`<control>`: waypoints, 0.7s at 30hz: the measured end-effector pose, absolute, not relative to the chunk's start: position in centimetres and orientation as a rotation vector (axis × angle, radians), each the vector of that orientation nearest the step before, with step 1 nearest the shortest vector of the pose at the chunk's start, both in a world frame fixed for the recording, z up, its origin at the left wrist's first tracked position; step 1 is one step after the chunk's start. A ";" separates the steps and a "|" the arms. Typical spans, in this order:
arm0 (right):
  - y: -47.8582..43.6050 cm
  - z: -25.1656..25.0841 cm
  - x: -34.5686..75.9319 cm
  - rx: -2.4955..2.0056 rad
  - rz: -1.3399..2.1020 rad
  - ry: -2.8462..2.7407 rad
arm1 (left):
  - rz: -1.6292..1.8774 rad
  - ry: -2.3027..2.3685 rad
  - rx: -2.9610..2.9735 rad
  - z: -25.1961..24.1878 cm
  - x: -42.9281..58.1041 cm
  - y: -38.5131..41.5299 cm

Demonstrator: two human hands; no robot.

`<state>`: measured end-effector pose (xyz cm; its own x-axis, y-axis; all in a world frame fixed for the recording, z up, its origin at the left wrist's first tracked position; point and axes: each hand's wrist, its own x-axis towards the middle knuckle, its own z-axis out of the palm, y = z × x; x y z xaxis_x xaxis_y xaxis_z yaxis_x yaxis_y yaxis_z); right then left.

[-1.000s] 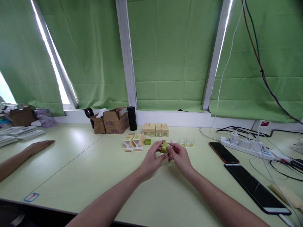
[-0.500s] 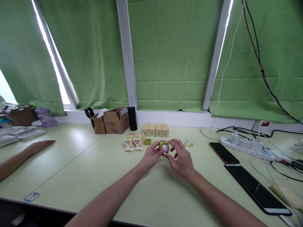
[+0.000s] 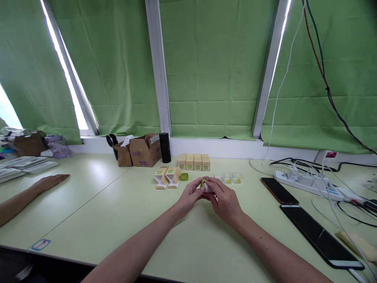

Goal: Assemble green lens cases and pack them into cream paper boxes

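Observation:
Between both hands is a small rounded green-and-white object (image 3: 208, 189), partly covered by fingers. My left hand (image 3: 190, 195) is closed on its green side, fingertips and thumb pinching it. From the other side, my right hand (image 3: 225, 197) has its fingers wrapped over the white part. Just beyond the left hand sits a small green square container (image 3: 184, 177). Two opened cream cartons (image 3: 173, 177) with white insides lie to its left. Behind the right hand are two clear round cups (image 3: 232, 178) with something yellow inside, and a small pale item (image 3: 218, 177).
Several closed cream boxes (image 3: 194, 162) line up near the wall. Left of them stand a black cylinder (image 3: 165, 147) and a cardboard box (image 3: 145, 151). Phones (image 3: 321, 234), a power strip (image 3: 306, 183) and cables fill the right side. Another person's hand (image 3: 53, 181) rests flat at left.
My right hand has moved left and closed over the white part, which showed more openly before. The clear cups are now less covered by that hand.

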<state>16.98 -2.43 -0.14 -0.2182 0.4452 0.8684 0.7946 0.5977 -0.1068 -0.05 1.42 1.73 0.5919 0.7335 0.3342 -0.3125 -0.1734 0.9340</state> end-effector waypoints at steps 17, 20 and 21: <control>-1.9 0.0 17.1 -0.924 -0.615 -1.889 | 1.129 0.451 1.445 1.4 0.8 1.1; -1.8 0.0 17.1 -0.891 -0.650 -1.876 | 1.168 0.456 1.444 1.4 1.1 1.0; -1.8 0.0 17.1 -0.883 -0.660 -1.871 | 1.174 0.456 1.438 1.4 1.1 1.0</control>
<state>17.09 -1.77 0.00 -0.3063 0.2976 0.9042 0.7990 0.5967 0.0743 1.13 0.96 1.43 0.4207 0.8182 0.3918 -0.3395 -0.2585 0.9044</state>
